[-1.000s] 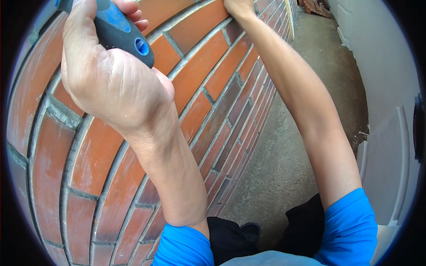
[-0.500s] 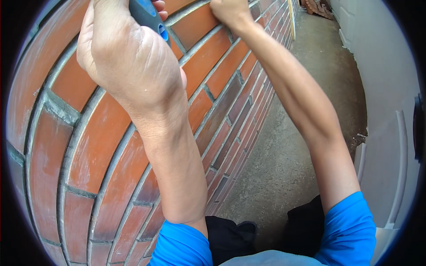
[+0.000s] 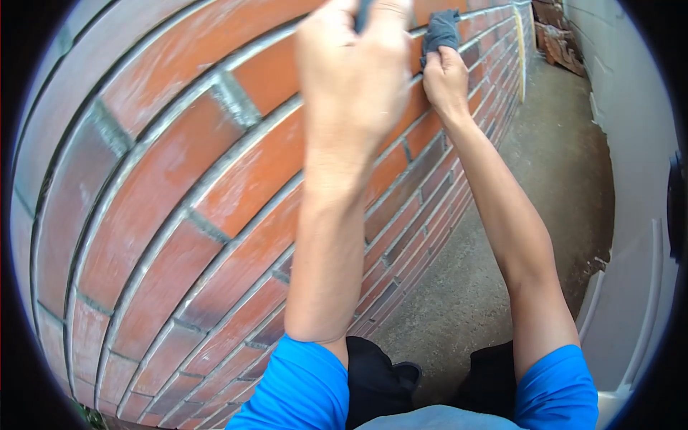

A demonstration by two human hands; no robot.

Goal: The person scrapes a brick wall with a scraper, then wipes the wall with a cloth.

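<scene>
My left hand (image 3: 356,79), slightly blurred, is raised in front of a red-orange brick wall (image 3: 165,165) with grey mortar joints. Its fingers are closed around a dark blue-grey handle (image 3: 363,14), mostly hidden by the hand and cut off by the upper edge, so the tool's kind does not show. Farther along the wall, my right hand (image 3: 446,80) grips a crumpled dark grey cloth (image 3: 441,30). The cloth is against or very near the bricks; the exact contact cannot be made out.
A narrow concrete path (image 3: 459,265) runs beside the wall, with a pale wall (image 3: 638,193) along its right side. A light wooden strip (image 3: 520,57) stands upright near the far end of the bricks. Brown rubble-like pieces (image 3: 560,46) lie beyond it.
Both hands appear farther right, and the right hand is lower in view, its grey cloth now showing. Less of the left hand's handle is visible. The whole view of the wall has shifted.
</scene>
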